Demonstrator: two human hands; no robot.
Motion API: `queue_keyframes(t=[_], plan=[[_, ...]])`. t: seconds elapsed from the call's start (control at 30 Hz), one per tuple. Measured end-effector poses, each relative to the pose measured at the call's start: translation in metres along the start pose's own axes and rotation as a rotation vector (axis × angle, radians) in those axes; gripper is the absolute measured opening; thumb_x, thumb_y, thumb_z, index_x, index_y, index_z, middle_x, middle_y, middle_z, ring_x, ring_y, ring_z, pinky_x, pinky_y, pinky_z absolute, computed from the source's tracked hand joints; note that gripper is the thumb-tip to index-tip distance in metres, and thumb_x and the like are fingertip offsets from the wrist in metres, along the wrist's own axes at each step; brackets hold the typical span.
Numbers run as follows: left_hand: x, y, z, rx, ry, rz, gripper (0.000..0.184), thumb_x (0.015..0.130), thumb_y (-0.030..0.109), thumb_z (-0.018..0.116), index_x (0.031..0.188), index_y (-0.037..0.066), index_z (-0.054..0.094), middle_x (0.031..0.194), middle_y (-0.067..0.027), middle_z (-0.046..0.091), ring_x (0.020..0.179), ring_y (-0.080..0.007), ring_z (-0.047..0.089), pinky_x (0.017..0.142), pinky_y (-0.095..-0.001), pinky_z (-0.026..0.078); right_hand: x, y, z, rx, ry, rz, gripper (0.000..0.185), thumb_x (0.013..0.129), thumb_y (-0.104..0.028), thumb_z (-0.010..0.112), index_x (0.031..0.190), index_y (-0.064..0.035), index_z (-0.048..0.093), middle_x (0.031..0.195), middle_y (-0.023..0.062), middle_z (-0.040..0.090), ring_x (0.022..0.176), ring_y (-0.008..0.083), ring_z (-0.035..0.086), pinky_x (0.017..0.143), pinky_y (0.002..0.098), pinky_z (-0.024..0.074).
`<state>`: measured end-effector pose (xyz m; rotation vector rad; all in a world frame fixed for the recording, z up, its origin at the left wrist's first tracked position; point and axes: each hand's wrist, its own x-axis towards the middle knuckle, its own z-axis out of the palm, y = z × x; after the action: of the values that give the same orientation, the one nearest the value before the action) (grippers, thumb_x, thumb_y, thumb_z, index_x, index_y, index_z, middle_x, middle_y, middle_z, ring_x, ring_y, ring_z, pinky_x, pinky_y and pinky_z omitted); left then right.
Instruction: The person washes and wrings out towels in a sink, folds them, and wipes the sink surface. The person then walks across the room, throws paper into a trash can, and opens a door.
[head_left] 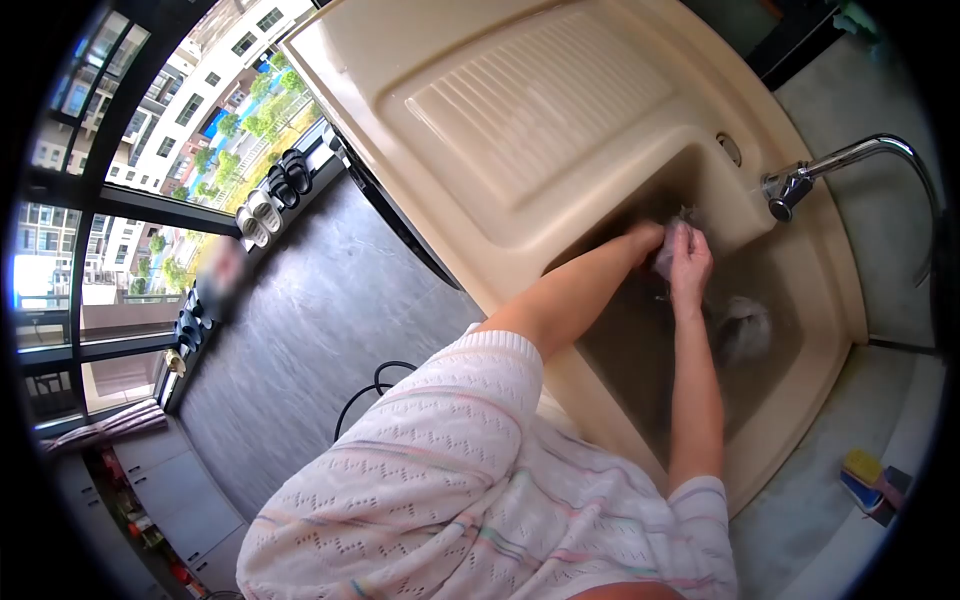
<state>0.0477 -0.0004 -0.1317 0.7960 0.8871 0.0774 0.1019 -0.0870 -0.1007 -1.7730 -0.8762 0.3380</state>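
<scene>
Over the basin of a beige sink (800,375), both my hands are closed on a wet, pale greyish cloth (664,261). My right hand (690,265) has its fingers wrapped round the bunched cloth. Close beside it, my left hand (646,238) grips the same cloth from the other side, its fingertips partly hidden. Murky water fills the basin beneath them. A second light piece of cloth (746,326) lies in that water to the right of my right wrist.
A ribbed washboard (540,90) is moulded into the sink top. The chrome faucet (790,188) arches at the right rim. A yellow and blue sponge or brush (868,478) sits at lower right. Several pairs of slippers (262,212) line the window ledge, and a black hose (365,392) lies on the floor.
</scene>
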Motion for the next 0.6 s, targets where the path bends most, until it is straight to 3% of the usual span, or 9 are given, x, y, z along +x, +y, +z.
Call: queue_keyframes(t=[0.07, 0.1, 0.17, 0.2, 0.23, 0.3, 0.37, 0.43, 0.6], plan=[[0.006, -0.009, -0.006, -0.284, -0.263, 0.121, 0.025, 0.081, 0.027, 0.052, 0.087, 0.005, 0.063, 0.086, -0.0115, 0.062, 0.077, -0.0269, 0.059, 0.070, -0.0379, 0.048, -0.009, -0.044, 0.015, -0.196, -0.021, -0.142, 0.022, 0.084, -0.026, 0.057, 0.087, -0.0040, 0.059, 0.076, 0.0106, 0.062, 0.067, 0.0202, 0.059, 0.063, 0.0307, 0.0464], [0.019, -0.015, -0.011, -0.038, 0.026, 0.160, 0.025, 0.079, 0.026, 0.054, 0.086, 0.004, 0.063, 0.084, -0.0112, 0.062, 0.074, -0.0261, 0.059, 0.067, -0.0377, 0.048, -0.006, -0.044, 0.018, -0.261, -0.002, -0.220, 0.022, 0.084, -0.027, 0.057, 0.086, -0.0053, 0.060, 0.075, 0.0121, 0.062, 0.066, 0.0256, 0.060, 0.062, 0.0326, 0.0469], [0.054, -0.021, -0.005, 0.465, 0.555, 0.247, 0.024, 0.077, 0.026, 0.056, 0.084, 0.004, 0.062, 0.080, -0.0106, 0.061, 0.068, -0.0246, 0.058, 0.060, -0.0372, 0.047, 0.010, -0.003, -0.009, -0.412, 0.050, 0.045, 0.026, 0.084, -0.032, 0.054, 0.084, -0.0067, 0.060, 0.078, 0.0127, 0.062, 0.070, 0.0338, 0.059, 0.062, 0.0359, 0.0470], [0.009, 0.007, -0.010, 0.162, 0.136, 0.258, 0.027, 0.073, 0.024, 0.059, 0.090, 0.003, 0.060, 0.092, -0.0146, 0.059, 0.077, -0.0254, 0.057, 0.059, -0.0387, 0.046, 0.015, 0.021, -0.035, -0.614, -0.011, 0.187, 0.032, 0.081, -0.038, 0.055, 0.096, -0.0106, 0.060, 0.090, 0.0134, 0.062, 0.080, 0.0326, 0.059, 0.069, 0.0363, 0.0470], [-0.030, 0.033, -0.006, 0.167, 0.184, 0.108, 0.031, 0.072, 0.021, 0.060, 0.096, 0.002, 0.058, 0.098, -0.0161, 0.057, 0.083, -0.0269, 0.055, 0.060, -0.0410, 0.045, 0.019, 0.034, -0.058, -0.693, -0.035, 0.242, 0.035, 0.080, -0.039, 0.056, 0.102, -0.0123, 0.058, 0.098, 0.0125, 0.060, 0.087, 0.0318, 0.057, 0.074, 0.0383, 0.0455], [-0.006, 0.020, -0.013, 0.474, 0.193, 0.204, 0.037, 0.072, 0.015, 0.060, 0.107, 0.003, 0.056, 0.091, -0.0146, 0.058, 0.080, -0.0290, 0.055, 0.057, -0.0436, 0.045, 0.025, 0.052, -0.101, -0.832, -0.113, 0.363, 0.044, 0.077, -0.041, 0.058, 0.113, -0.0157, 0.054, 0.115, 0.0107, 0.054, 0.101, 0.0301, 0.053, 0.083, 0.0422, 0.0426], [-0.006, 0.020, -0.009, 0.585, 0.201, 0.084, 0.039, 0.072, 0.014, 0.060, 0.109, 0.004, 0.056, 0.085, -0.0130, 0.059, 0.071, -0.0262, 0.056, 0.054, -0.0405, 0.045, 0.033, 0.000, -0.104, -1.060, -0.280, 0.486, 0.060, 0.073, -0.044, 0.062, 0.125, -0.0192, 0.044, 0.134, 0.0074, 0.038, 0.121, 0.0298, 0.036, 0.095, 0.0514, 0.0304], [-0.012, 0.021, -0.009, 0.617, 0.206, 0.102, 0.038, 0.071, 0.014, 0.060, 0.108, 0.004, 0.056, 0.078, -0.0116, 0.059, 0.060, -0.0229, 0.054, 0.048, -0.0373, 0.043, 0.031, -0.014, -0.088, -1.135, -0.357, 0.267, 0.070, 0.067, -0.043, 0.068, 0.127, -0.0190, 0.040, 0.138, 0.0070, 0.030, 0.128, 0.0304, 0.024, 0.097, 0.0592, 0.0215], [0.011, 0.009, -0.021, 0.796, 0.252, 0.232, 0.040, 0.071, 0.015, 0.060, 0.110, 0.005, 0.056, 0.077, -0.0115, 0.059, 0.055, -0.0197, 0.052, 0.044, -0.0349, 0.040, 0.011, -0.024, -0.084, -1.160, -0.542, 0.193, 0.093, 0.057, -0.040, 0.076, 0.134, -0.0203, 0.027, 0.131, 0.0090, 0.039, 0.126, 0.0289, 0.027, 0.097, 0.0617, 0.0186]])
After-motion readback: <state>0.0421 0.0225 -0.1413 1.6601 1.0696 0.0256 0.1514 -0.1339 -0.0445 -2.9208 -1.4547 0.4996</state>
